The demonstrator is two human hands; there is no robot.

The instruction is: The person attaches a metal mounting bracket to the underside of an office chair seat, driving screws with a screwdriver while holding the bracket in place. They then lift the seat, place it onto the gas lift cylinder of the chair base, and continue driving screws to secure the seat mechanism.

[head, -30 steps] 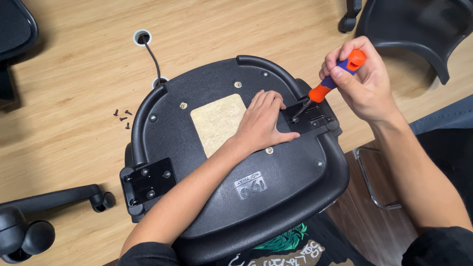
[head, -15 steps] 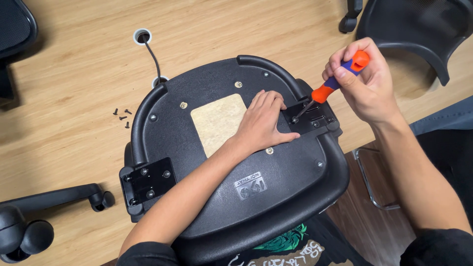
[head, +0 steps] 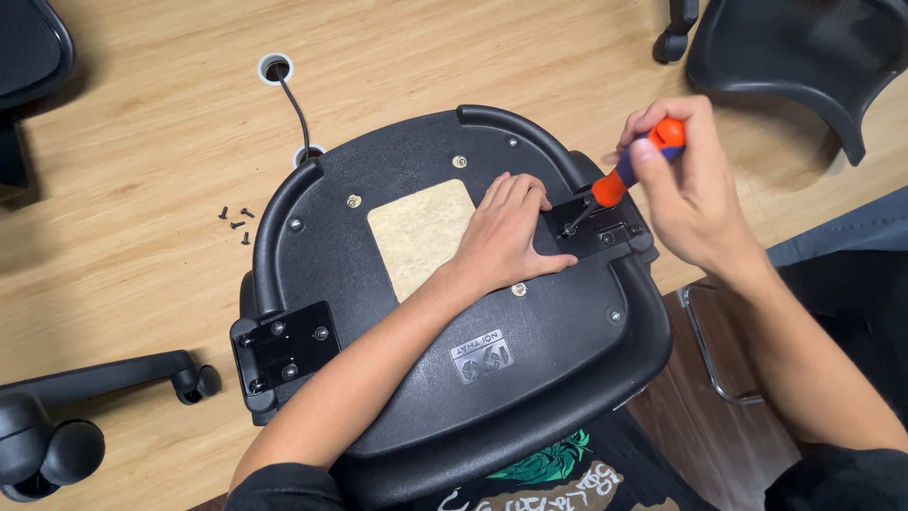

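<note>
Left hand [head: 506,237] is lying flat, fingers spread, pressing the upturned seat base [head: 454,312] on the wooden table [head: 142,151] to steady it. Right hand [head: 695,189] is closing fingers round the screwdriver [head: 624,180], w/ tip standing on the bracket [head: 591,227].

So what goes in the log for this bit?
left hand: flat on chair seat | right hand: screwdriver on bracket

A light wooden table [head: 142,142] carries the overturned chair seat [head: 530,378] and loose screws [head: 235,220].
</note>
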